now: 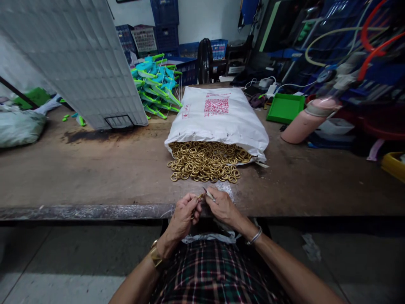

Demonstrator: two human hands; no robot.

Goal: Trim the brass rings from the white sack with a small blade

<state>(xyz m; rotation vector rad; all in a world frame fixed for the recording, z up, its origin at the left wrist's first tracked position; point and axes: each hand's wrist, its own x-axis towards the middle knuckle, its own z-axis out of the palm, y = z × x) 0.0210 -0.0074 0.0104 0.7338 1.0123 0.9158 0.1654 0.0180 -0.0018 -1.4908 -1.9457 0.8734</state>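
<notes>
At the table's front edge, my left hand [185, 213] is closed, pinching a gold-coloured ring [200, 196]. My right hand [223, 207] is wrapped around a small pointed tool [209, 194] with a dark tip and a pale handle; its exact kind is too small to make out. The tip is close to the ring, but whether they touch is unclear. Just beyond both hands, a heap of gold-coloured rings [202, 164] spills from the mouth of a white sack [196, 122], which lies on its side with red print on top.
A tall pale ribbed panel [85, 63] stands at the left, beside a stack of green and blue plastic parts [156, 86]. On the right are a green tray [284, 107], a leaning pink bottle [305, 122] and a yellow container [394, 166]. The wooden table [126, 173] ends near my lap.
</notes>
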